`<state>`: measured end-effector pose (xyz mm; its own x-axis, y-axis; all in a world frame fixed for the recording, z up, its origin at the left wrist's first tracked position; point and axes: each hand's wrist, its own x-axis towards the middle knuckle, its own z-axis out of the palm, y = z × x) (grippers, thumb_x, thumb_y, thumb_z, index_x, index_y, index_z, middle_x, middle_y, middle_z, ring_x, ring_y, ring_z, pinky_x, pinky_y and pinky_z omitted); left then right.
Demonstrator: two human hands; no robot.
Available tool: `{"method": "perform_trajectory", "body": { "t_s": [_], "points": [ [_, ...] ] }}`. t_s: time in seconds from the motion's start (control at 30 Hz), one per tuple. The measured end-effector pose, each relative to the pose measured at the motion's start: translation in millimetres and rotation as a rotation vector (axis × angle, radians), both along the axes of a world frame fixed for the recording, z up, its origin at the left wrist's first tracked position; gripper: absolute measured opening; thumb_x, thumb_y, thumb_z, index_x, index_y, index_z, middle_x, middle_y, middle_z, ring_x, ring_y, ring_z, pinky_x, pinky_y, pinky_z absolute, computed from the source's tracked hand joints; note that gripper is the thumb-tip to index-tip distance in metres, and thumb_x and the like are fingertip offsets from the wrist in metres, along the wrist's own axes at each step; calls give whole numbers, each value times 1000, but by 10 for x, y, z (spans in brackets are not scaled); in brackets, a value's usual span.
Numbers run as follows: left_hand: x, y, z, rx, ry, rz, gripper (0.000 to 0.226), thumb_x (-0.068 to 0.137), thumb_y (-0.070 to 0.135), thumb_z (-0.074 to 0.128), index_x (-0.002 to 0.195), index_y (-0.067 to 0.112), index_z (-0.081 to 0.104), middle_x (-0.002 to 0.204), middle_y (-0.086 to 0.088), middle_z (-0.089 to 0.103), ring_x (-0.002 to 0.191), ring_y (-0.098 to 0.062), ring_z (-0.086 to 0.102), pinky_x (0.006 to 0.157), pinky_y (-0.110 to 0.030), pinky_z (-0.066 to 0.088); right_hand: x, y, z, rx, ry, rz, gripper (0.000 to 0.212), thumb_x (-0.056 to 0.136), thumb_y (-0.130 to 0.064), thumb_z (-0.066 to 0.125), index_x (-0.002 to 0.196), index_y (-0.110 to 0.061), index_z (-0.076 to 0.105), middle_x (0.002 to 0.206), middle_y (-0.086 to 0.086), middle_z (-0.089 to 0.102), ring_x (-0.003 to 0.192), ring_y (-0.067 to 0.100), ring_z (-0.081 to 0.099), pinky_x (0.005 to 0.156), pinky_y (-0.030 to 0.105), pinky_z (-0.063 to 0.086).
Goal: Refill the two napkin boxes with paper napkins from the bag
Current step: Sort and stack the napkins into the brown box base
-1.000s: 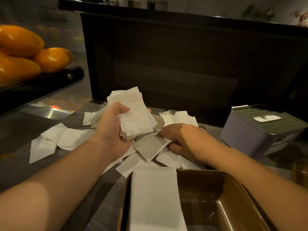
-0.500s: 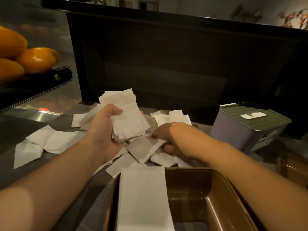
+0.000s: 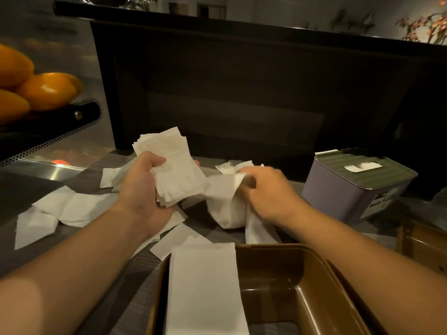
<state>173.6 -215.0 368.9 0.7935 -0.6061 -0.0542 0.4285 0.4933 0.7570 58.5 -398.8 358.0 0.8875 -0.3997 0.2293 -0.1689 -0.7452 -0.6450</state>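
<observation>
At the desk: loose napkins (image 3: 72,209) lie scattered across the dark desk (image 3: 101,274), to the left of the hands and under them.
Left hand: the left hand (image 3: 142,189) holds a fanned stack of napkins (image 3: 174,170) raised above the desk, thumb over the front, fingers curled behind; its grip is clamped on the stack.
Right hand: the right hand (image 3: 268,192) is blurred by motion, fingers pinched on a single napkin (image 3: 225,201) that hangs crumpled between the two hands.
What changed: half a second ago the right hand lay low among the loose sheets on the desk; now it has lifted one clear and brought it up beside the stack. The stack sits in much the same raised spot as before.
Meaning for the task: my reading is that sheets are being gathered one at a time into the left-hand stack, so the stack is about to grow by one.
Brown box: the open brown box (image 3: 302,267) sits nearest the camera, with a flat pile of napkins (image 3: 205,286) on its left side and its right side bare to the bottom.
Purple box: the purple box (image 3: 343,197) stands to the right with its green lid (image 3: 367,170) on and a napkin showing in the slot; it looks already filled.
Bag: no bag can be made out.
Fruit: orange fruit (image 3: 46,90) rests on a dark tray at the far left.
Left to do: many sheets are not yet picked up.
</observation>
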Motion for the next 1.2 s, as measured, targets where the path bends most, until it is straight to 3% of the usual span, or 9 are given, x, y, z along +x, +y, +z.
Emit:
{"method": "perform_trajectory", "body": {
  "t_s": [0.1,0.23,0.43,0.63,0.77,0.9,0.97,1.07,1.2],
  "points": [
    [-3,0,-12,13,8,18,34,92,19,45,125,25,52,101,-10,76,97,-30,72,85,-49,55,-8,-10,95,313,-163,-70,10,100,-29,62,106,-28,70,100,-7,70,95,11,67,80,33,57],
    [-25,-8,-22,47,-7,12,28,93,19,47,119,30,51,101,-7,76,96,-29,73,76,-46,58,-13,-3,131,506,-232,-114,18,99,-30,64,116,-27,69,107,-6,71,101,13,66,75,31,54],
    [-45,-14,-17,103,-40,-26,33,94,20,45,126,26,49,108,-13,74,103,-31,70,89,-52,54,-68,60,210,984,-313,-57,18,92,-34,68,103,-21,74,95,5,75,99,30,71,85,48,60],
    [-66,-40,-57,254,-65,-52,33,89,26,55,121,29,52,118,-12,67,106,-34,66,90,-52,55,-77,125,165,1308,-271,-2,16,92,-28,63,97,-19,75,86,7,78,76,23,78,63,39,63],
    [-86,-55,-47,302,-58,-91,30,88,25,55,118,23,58,108,-11,72,100,-33,68,85,-48,56,-75,144,128,1366,-167,80,39,82,-54,60,91,-23,82,100,10,78,87,29,77,83,47,59],
    [-85,-52,-37,310,-56,-98,26,90,22,53,114,22,61,105,-9,75,99,-33,70,91,-53,54,-50,90,121,1328,-22,92,82,68,-87,54,120,-25,73,115,14,75,103,37,72,90,50,56],
    [-86,-50,-31,315,-54,-104,23,91,21,53,112,21,62,101,-8,76,97,-32,70,90,-53,54,-58,119,145,1267,-1,130,67,71,-76,63,115,-27,76,110,12,77,103,36,72,92,52,56],
    [-110,-63,-36,331,-73,-105,15,93,24,56,106,23,63,96,-8,76,93,-32,71,86,-50,57,-52,163,120,1163,-22,85,31,91,-37,70,120,-28,68,104,7,78,94,29,77,87,51,60],
    [-100,-68,-45,334,-72,-91,20,92,32,58,111,26,58,108,-9,72,100,-33,68,88,-50,56,-15,208,146,1141,-171,150,37,91,-27,67,128,-24,62,109,3,77,103,25,75,87,47,61]
  ]
}}
